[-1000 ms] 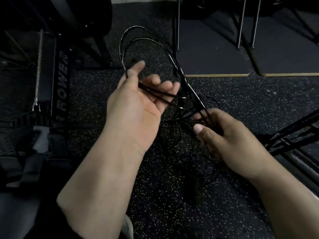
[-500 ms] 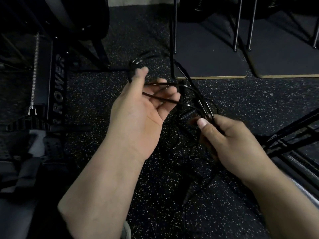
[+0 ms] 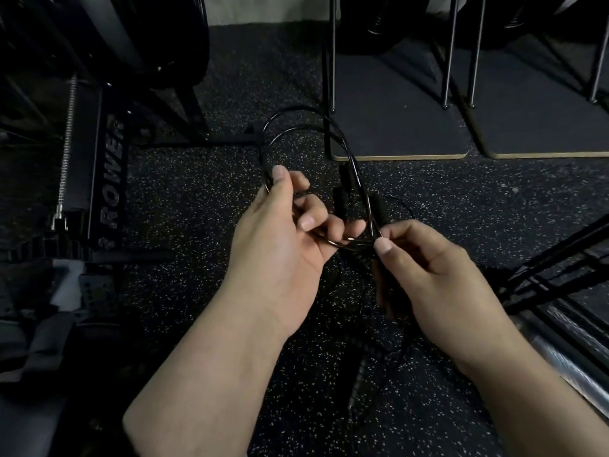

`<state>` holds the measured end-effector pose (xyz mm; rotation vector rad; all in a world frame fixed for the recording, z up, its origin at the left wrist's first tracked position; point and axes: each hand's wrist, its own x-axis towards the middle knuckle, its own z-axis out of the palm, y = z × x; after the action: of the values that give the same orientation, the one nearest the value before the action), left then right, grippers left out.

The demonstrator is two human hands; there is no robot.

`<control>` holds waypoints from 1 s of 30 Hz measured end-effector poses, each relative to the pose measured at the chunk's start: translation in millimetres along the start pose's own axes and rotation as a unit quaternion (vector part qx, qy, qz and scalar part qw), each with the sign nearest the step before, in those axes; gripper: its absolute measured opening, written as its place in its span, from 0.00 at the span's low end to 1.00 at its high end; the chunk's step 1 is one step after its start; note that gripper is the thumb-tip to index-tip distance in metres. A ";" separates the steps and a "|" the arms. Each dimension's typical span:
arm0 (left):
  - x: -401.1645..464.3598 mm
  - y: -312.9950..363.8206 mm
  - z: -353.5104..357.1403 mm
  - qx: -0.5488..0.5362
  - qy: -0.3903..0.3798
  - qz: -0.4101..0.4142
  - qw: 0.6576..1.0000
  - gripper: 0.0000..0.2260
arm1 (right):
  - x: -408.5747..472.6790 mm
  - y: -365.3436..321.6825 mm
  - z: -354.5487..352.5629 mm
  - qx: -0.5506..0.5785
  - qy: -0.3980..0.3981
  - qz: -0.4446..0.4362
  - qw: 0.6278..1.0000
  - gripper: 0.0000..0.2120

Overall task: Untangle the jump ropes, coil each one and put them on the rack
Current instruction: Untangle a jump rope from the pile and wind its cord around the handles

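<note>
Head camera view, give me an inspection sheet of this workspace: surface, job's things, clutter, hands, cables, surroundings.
Surface: dark speckled rubber floor.
Job's things: black jump ropes, tangled, looping up from the hands; ribbed handles among the strands; rack not identifiable.
Clutter: nothing seen on the floor beyond the ropes.
Hands: left hand holds several strands, fingers curled round them; right hand pinches strands at the crossing.
Cables: nothing seen apart from the rope cords.
Surroundings: rowing machine at left; grey mats with thin metal legs behind; dark metal bars at right.
</note>
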<state>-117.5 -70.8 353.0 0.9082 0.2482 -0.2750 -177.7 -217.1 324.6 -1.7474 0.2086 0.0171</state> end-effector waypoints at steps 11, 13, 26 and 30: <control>-2.9 -2.7 0.2 0.041 -0.066 0.005 0.997 0.15 | -0.5 -0.3 -0.6 0.005 0.006 0.014 1.000 0.08; -4.2 -3.1 0.7 0.050 -0.077 0.002 0.996 0.15 | -0.5 0.5 1.0 0.010 0.015 0.043 0.999 0.07; -10.0 -4.2 0.9 0.062 -0.122 -0.007 0.991 0.17 | -0.7 1.4 3.0 0.015 -0.034 0.086 0.996 0.05; -12.7 -4.5 0.7 0.060 -0.141 -0.018 0.988 0.17 | -1.2 4.9 4.3 -0.017 -0.074 0.147 0.986 0.03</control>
<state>-130.8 -72.3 354.2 0.9723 -0.0139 -0.4502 -179.2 -213.6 319.2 -1.7280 0.3566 0.3671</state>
